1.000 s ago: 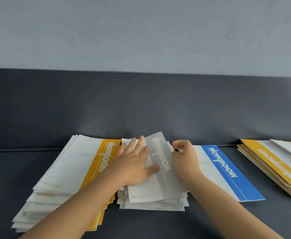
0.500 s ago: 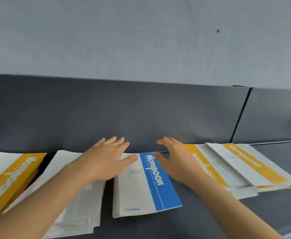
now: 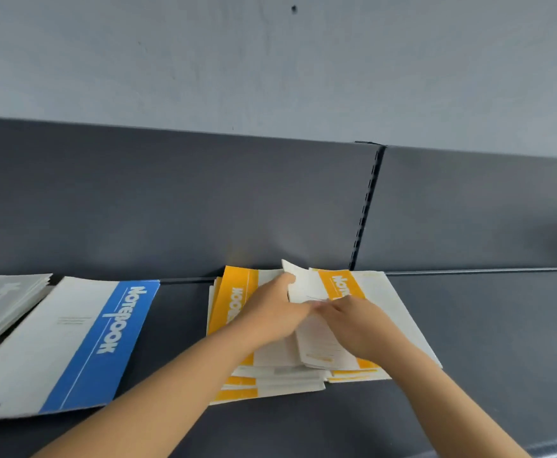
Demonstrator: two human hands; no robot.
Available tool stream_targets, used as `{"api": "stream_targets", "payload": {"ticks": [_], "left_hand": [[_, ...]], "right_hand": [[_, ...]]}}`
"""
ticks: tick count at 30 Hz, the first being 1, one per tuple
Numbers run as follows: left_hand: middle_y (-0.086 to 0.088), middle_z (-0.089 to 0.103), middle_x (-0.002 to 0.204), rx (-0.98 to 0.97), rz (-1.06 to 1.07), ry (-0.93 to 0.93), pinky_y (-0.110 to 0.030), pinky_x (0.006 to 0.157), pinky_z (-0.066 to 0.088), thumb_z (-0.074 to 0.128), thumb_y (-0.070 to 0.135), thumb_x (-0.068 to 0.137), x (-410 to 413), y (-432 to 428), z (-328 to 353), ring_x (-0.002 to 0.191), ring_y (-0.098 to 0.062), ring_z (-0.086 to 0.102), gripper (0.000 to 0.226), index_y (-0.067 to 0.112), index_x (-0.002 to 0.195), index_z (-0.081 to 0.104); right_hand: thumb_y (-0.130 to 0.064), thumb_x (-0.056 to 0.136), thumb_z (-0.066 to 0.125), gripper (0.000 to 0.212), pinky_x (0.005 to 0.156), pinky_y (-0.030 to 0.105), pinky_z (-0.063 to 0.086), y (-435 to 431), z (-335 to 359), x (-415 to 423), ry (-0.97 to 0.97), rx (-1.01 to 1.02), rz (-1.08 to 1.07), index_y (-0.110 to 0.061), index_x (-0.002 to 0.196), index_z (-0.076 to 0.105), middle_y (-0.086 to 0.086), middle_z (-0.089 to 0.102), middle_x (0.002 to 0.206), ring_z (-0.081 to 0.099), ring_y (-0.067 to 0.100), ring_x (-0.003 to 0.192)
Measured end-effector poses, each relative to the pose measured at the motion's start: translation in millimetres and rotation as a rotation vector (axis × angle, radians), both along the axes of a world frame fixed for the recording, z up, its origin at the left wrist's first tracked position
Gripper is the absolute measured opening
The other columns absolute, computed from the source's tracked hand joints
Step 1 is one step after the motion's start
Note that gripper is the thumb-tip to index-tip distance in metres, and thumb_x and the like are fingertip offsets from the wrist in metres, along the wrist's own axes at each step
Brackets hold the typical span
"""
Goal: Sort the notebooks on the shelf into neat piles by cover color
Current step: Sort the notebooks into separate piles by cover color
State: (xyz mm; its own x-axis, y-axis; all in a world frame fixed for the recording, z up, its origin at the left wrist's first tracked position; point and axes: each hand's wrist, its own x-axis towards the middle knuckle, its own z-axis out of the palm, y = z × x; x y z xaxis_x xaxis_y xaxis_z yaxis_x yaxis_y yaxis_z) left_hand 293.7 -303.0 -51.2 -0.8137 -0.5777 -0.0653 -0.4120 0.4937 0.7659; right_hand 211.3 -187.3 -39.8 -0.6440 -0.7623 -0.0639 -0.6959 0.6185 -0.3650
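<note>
A loose pile of yellow-striped notebooks (image 3: 234, 302) lies on the dark shelf (image 3: 488, 325), right of centre. Both my hands meet on top of it. My left hand (image 3: 273, 315) grips the left edge of the top yellow notebook (image 3: 339, 282), whose far corner is bent upward. My right hand (image 3: 353, 322) holds the same notebook from the right, fingertips touching those of the left hand. A blue-striped notebook (image 3: 72, 342) lies flat to the left. At the far left edge sits a pile of grey notebooks (image 3: 2, 299).
The shelf's dark back panel (image 3: 171, 200) rises behind the piles, with a slotted upright (image 3: 366, 206) just behind the yellow pile. A grey wall (image 3: 270, 61) stands above. Bare shelf stretches right of the yellow pile and between it and the blue notebook.
The view has swung right. My hands left the grey pile, passed over the blue notebook and now hold the top notebook of the yellow pile, its edge lifted.
</note>
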Motion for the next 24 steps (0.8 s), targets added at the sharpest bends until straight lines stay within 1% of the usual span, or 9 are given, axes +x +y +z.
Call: {"api": "stream_targets", "payload": {"ticks": [3,6,8,10,12,14,18,21,24], "left_hand": [[0.004,0.057,0.124,0.172,0.095,0.167,-0.032,0.087,0.053,0.070,0.009,0.085,-6,3,-1,0.109,-0.019,0.058,0.066,0.020,0.141,0.037],[0.003,0.063,0.100,0.105,0.142,0.140,-0.030,0.074,0.049,0.068,0.008,0.086,-4,-5,1,0.094,-0.024,0.065,0.045,0.018,0.126,0.051],[-0.001,0.059,0.063,-0.065,0.149,0.087,-0.028,0.060,0.039,0.068,0.014,0.084,4,-10,3,0.061,-0.026,0.058,0.011,0.010,0.077,0.060],[0.000,0.034,0.044,-0.245,0.157,0.020,-0.029,0.055,0.032,0.063,0.018,0.087,12,-14,4,0.045,-0.020,0.033,0.048,0.013,0.048,0.035],[-0.002,0.040,0.055,-0.292,0.170,0.045,-0.033,0.058,0.040,0.055,0.019,0.094,22,-19,9,0.055,-0.019,0.039,0.040,0.011,0.057,0.041],[0.000,0.049,0.075,-0.192,0.167,0.144,-0.030,0.059,0.039,0.046,0.022,0.100,38,-26,20,0.064,-0.016,0.044,0.022,0.008,0.086,0.053],[0.005,0.050,0.083,-0.076,0.259,0.322,-0.019,0.053,0.034,0.038,0.026,0.104,91,-58,43,0.066,-0.005,0.045,0.016,0.014,0.106,0.048],[0.002,0.060,0.095,-0.090,0.345,0.383,-0.021,0.058,0.041,0.045,0.025,0.101,149,-99,52,0.074,-0.006,0.053,0.019,0.014,0.116,0.050],[0.002,0.063,0.110,-0.208,0.327,0.279,-0.032,0.080,0.050,0.063,0.026,0.091,222,-150,52,0.096,-0.014,0.060,0.036,0.016,0.122,0.048]], "right_hand": [[-0.036,0.100,0.032,0.046,0.054,0.032,0.026,2,-3,-3,-0.151,-0.160,-0.056,-0.004,0.071,0.046,0.002,0.037,0.059,0.035,0.018,0.059],[-0.044,0.100,0.032,0.053,0.055,0.031,0.029,3,-4,-6,-0.170,-0.205,-0.101,-0.006,0.071,0.055,0.000,0.041,0.058,0.040,0.018,0.059],[-0.047,0.098,0.033,0.048,0.060,0.029,0.038,2,-5,-8,-0.117,-0.180,-0.101,-0.015,0.072,0.057,-0.002,0.050,0.061,0.050,0.019,0.070],[-0.051,0.095,0.036,0.044,0.078,0.032,0.047,-2,-6,-5,-0.045,-0.126,-0.108,-0.018,0.100,0.065,-0.002,0.064,0.086,0.056,0.023,0.093],[-0.055,0.093,0.037,0.048,0.091,0.035,0.045,-10,-5,3,0.039,-0.128,-0.103,-0.021,0.121,0.058,0.000,0.062,0.115,0.052,0.024,0.111],[-0.056,0.092,0.040,0.051,0.097,0.036,0.041,-23,1,16,0.074,-0.208,-0.063,-0.023,0.130,0.049,0.001,0.054,0.130,0.046,0.025,0.120],[-0.055,0.092,0.044,0.065,0.106,0.041,0.033,-63,19,65,-0.006,-0.385,-0.027,-0.024,0.146,0.026,-0.002,0.026,0.153,0.034,0.027,0.136],[-0.045,0.091,0.055,0.063,0.092,0.036,0.041,-103,32,118,-0.125,-0.493,-0.020,-0.021,0.144,0.030,0.000,0.026,0.152,0.044,0.024,0.123],[-0.037,0.087,0.064,0.053,0.078,0.028,0.037,-154,30,180,-0.144,-0.500,0.068,-0.018,0.132,0.044,0.003,0.045,0.134,0.045,0.014,0.095]]}}
